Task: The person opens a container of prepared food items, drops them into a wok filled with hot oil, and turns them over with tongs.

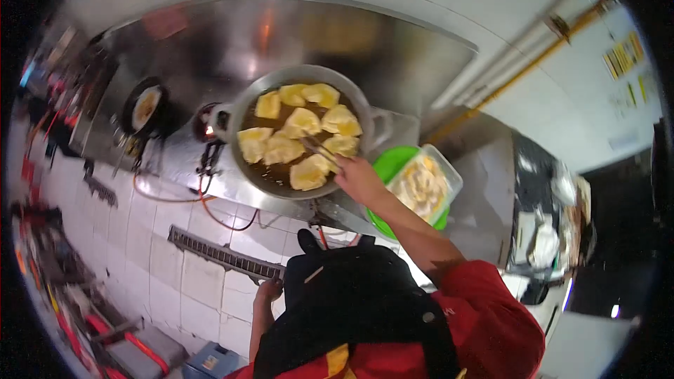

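Note:
My right hand (359, 181) is closed around a pair of metal tongs (320, 150), whose tips reach down among the yellow pieces of dough (303, 122) frying in oil. The pieces lie in a wide, two-handled metal pan (247, 177) on the stove. Low beside the black apron (344, 295), my left hand (268, 291) has its fingers curled; a dark shape shows at them, but I cannot make out what it is. Just right of my right hand, a clear plastic container (453, 177) of pale, floury pieces rests over a green basin (393, 161).
A small dark frying pan (145, 107) with food in it sits at the stove's left. Between the pans, a flame burns at a burner (205, 123). Hoses hang below the stove front. A floor drain grate (225, 256) and a blue-grey box (210, 361) are lower left.

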`<state>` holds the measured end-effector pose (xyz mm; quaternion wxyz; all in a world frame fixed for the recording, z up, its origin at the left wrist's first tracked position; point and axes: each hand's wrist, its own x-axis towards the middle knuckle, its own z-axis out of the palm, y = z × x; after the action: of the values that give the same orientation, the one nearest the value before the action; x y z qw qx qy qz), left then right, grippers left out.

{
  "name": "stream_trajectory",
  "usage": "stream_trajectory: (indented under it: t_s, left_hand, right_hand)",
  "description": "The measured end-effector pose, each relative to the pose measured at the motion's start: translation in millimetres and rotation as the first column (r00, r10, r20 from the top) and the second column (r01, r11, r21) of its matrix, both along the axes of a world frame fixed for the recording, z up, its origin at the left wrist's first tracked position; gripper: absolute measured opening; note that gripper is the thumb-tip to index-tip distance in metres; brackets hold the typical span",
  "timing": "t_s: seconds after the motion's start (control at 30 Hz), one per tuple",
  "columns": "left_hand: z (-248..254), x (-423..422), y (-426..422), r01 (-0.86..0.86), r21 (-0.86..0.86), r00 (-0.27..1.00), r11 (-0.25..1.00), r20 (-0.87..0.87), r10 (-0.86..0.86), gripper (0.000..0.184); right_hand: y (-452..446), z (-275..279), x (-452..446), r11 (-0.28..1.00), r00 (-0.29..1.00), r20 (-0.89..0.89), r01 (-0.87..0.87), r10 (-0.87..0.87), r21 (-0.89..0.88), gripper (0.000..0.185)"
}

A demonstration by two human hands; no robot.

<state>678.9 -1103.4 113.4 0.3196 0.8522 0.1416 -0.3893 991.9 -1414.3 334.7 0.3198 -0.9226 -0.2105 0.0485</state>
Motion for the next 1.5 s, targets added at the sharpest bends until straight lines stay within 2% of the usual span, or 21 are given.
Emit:
stream_trajectory:
  t_s: [0.07,0.13,0.17,0.27,0.3,0.37,0.47,0.53,0.6,0.67,0.73,0.77,0.83,0.93,1.0,1.13,1.2,1.23,1.33,1.43,1.5]
  left_hand:
    - [9,34,-4,0.373,0.150,0.907,0.916,0.150,-0.394,0.035]
    - [65,85,-36,0.271,0.108,0.906,0.957,0.309,-0.291,0.038]
    - [106,111,-61,0.097,-0.174,0.942,0.980,0.333,-0.034,0.040]
    - [210,169,-143,-0.268,-0.831,0.871,0.488,0.008,0.492,0.046]
    - [232,183,-167,-0.256,-0.829,0.883,0.498,0.009,0.469,0.046]
    - [259,202,-206,-0.515,-0.855,0.765,0.061,-0.426,0.483,0.046]
    - [250,207,-237,-0.559,-0.826,0.735,0.079,-0.449,0.507,0.046]
    - [224,206,-232,-0.500,-0.862,0.786,0.083,-0.412,0.461,0.040]
    - [229,209,-236,-0.504,-0.864,0.732,-0.018,-0.438,0.522,0.030]
    - [229,211,-234,-0.657,-0.753,0.580,-0.023,-0.525,0.623,0.025]
    - [226,211,-231,-0.624,-0.778,0.627,0.071,-0.444,0.640,0.021]
    - [224,212,-231,-0.627,-0.775,0.622,0.077,-0.438,0.650,0.021]
    - [220,214,-228,-0.627,-0.775,0.617,0.084,-0.427,0.661,0.022]
    - [215,211,-225,-0.562,-0.820,0.683,0.108,-0.387,0.619,0.021]
    - [211,209,-224,-0.534,-0.838,0.697,0.110,-0.363,0.619,0.021]
    - [212,204,-228,-0.554,-0.829,0.651,0.069,-0.381,0.656,0.019]
    - [215,200,-232,-0.528,-0.846,0.668,0.071,-0.362,0.651,0.017]
    - [212,199,-235,-0.546,-0.829,0.643,0.121,-0.322,0.695,0.015]
    - [217,194,-243,-0.606,-0.788,0.564,0.104,-0.335,0.755,0.012]
    - [225,190,-250,-0.556,-0.814,0.587,0.168,-0.241,0.773,0.014]
    - [230,186,-252,-0.546,-0.805,0.583,0.233,-0.165,0.796,0.015]
  right_hand:
    - [-9,18,-12,0.987,0.998,-0.014,0.064,-0.063,0.146,0.046]
    - [-23,37,-25,0.950,0.995,-0.023,0.100,-0.097,0.294,0.044]
    - [-30,44,-35,0.925,0.987,-0.053,0.160,-0.151,0.345,0.041]
    - [-42,56,-67,0.892,0.964,-0.104,0.267,-0.246,0.365,0.037]
    - [-40,66,-79,0.873,0.951,-0.187,0.300,-0.245,0.385,0.039]
    - [-36,72,-99,0.877,0.938,-0.233,0.328,-0.258,0.351,0.041]
    - [-37,58,-117,0.916,0.973,0.003,0.214,-0.229,0.338,0.042]
    - [-66,76,-129,0.874,0.966,-0.083,0.257,-0.245,0.412,0.046]
    - [-113,83,-136,0.823,0.836,-0.049,0.547,-0.546,0.152,0.049]
    - [-162,64,-141,0.603,0.600,-0.087,0.798,-0.795,-0.007,0.063]
    - [-189,36,-147,0.473,0.470,-0.063,0.880,-0.880,-0.041,0.062]
    - [-195,17,-148,0.465,0.462,-0.065,0.884,-0.884,-0.041,0.062]
    - [-196,-18,-145,0.564,0.557,-0.409,0.818,-0.723,0.115,0.054]
    - [-185,-38,-138,0.583,0.597,-0.428,0.792,-0.679,0.180,0.045]
    - [-191,-40,-136,0.614,0.624,-0.310,0.776,-0.717,0.143,0.042]
    - [-231,-19,-144,0.561,0.677,-0.147,0.694,-0.721,0.451,0.035]
    - [-280,-16,-159,0.522,0.625,-0.237,0.764,-0.743,0.379,0.036]
    - [-305,-7,-160,0.554,0.603,-0.063,0.765,-0.795,0.329,0.028]
    - [-388,42,-162,0.313,0.519,-0.357,0.810,-0.777,0.495,0.012]
    - [-475,38,-136,0.302,0.320,-0.018,0.910,-0.947,0.284,0.022]
    - [-538,34,-120,0.032,0.099,-0.293,0.974,-0.951,0.224,0.022]
